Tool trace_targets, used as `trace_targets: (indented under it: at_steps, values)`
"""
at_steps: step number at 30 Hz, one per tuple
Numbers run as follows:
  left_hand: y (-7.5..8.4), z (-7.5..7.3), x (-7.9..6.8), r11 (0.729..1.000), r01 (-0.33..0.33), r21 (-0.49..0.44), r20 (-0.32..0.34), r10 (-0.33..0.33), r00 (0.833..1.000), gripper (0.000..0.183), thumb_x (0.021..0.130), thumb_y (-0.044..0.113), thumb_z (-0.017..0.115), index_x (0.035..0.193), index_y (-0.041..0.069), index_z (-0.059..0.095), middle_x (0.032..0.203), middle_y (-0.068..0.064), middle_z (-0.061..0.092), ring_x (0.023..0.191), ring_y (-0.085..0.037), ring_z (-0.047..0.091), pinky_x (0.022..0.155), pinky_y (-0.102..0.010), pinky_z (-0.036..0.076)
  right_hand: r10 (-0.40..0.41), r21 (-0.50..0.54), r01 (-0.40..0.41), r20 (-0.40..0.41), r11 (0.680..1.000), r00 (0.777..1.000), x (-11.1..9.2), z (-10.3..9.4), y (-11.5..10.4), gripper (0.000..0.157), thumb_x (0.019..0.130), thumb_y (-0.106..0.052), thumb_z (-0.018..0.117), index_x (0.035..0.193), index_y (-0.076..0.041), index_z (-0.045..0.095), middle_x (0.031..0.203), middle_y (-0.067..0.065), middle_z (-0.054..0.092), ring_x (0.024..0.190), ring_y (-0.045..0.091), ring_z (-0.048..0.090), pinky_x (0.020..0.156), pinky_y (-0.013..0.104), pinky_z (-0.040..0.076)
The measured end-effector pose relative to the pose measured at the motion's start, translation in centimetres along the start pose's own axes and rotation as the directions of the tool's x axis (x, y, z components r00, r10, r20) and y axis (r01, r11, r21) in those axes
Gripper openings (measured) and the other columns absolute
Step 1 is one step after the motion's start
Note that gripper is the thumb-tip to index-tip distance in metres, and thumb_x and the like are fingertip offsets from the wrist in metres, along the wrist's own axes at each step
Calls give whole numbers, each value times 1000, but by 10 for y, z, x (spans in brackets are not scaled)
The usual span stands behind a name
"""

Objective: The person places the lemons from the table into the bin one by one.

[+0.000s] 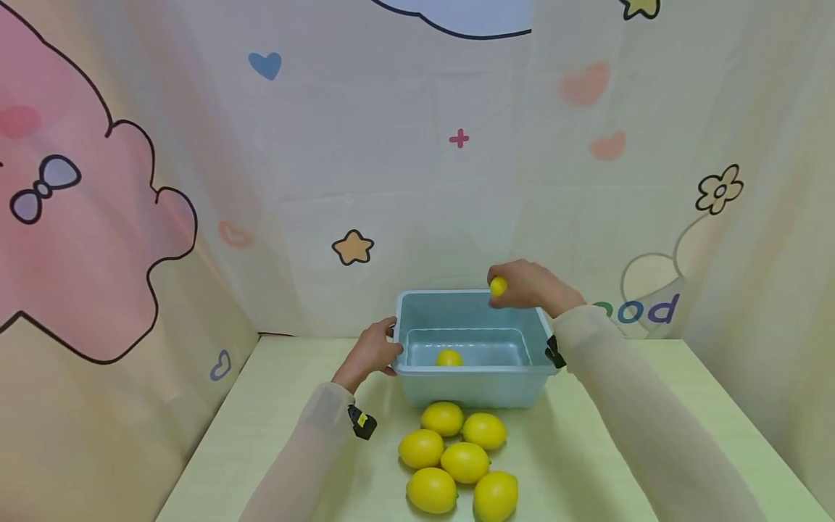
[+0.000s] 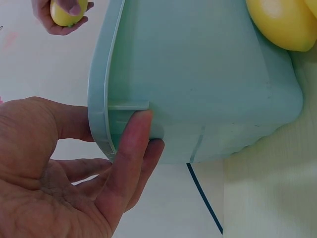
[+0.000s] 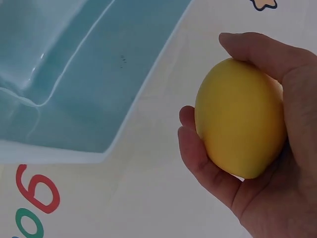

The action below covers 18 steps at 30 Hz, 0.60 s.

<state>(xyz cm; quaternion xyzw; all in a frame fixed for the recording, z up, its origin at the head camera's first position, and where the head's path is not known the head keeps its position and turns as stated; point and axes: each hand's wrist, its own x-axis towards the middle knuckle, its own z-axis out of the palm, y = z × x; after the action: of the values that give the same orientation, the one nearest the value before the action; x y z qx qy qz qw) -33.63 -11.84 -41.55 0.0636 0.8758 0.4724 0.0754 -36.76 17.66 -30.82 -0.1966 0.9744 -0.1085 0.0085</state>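
Note:
A light blue plastic bin stands upright on the table, with one yellow lemon visible inside near its front wall. My left hand grips the bin's rim at the left end; in the left wrist view its fingertips press under the lip. Above the bin's back right rim, my right hand holds another lemon, its thumb and fingers wrapped round the fruit. Several more lemons lie close together on the table in front of the bin.
The pale table carries the bin near its back edge. Behind it hangs a curtain printed with hearts, stars and a flower. A small black device sits at the left wrist, another at the right.

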Motion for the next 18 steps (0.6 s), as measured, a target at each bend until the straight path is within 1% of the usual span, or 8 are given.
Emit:
trace_targets:
  at_steps: [5, 10, 13, 18]
  values:
    - [2, -1, -1, 1000, -6, -3, -2, 6, 1000, 62, 88, 5, 57, 148, 10, 41, 129, -22, 56, 90, -28, 67, 54, -33, 61, 16, -7, -16, 47, 1000, 999, 7, 7, 4, 32, 85, -29, 72, 113, -16, 65, 103, 5, 67, 88, 23, 55, 71, 32, 47]
    - [3, -1, -1, 1000, -8, -1, -4, 8, 1000, 61, 88, 4, 58, 147, 9, 42, 129, -22, 56, 90, -27, 67, 54, -33, 60, 38, 11, -39, 75, 999, 996, 12, 14, 5, 34, 85, -28, 72, 116, -16, 65, 108, 6, 66, 93, 25, 55, 74, 32, 48]
    - [2, -1, -1, 1000, -5, -1, -3, 5, 1000, 61, 89, 4, 58, 147, 10, 42, 130, -22, 56, 91, -29, 67, 55, -34, 61, 51, 26, -54, 89, 998, 995, 14, 19, 5, 34, 85, -28, 73, 117, -16, 64, 108, 7, 65, 95, 25, 55, 75, 32, 50]
    - [0, 0, 0, 1000, -4, -3, 7, 4, 1000, 58, 90, 4, 57, 146, 10, 43, 128, -21, 56, 95, -33, 68, 55, -34, 60, 49, 31, -52, 101, 998, 994, 16, 27, 3, 34, 84, -26, 75, 116, -16, 65, 109, 7, 66, 95, 25, 56, 81, 34, 53]
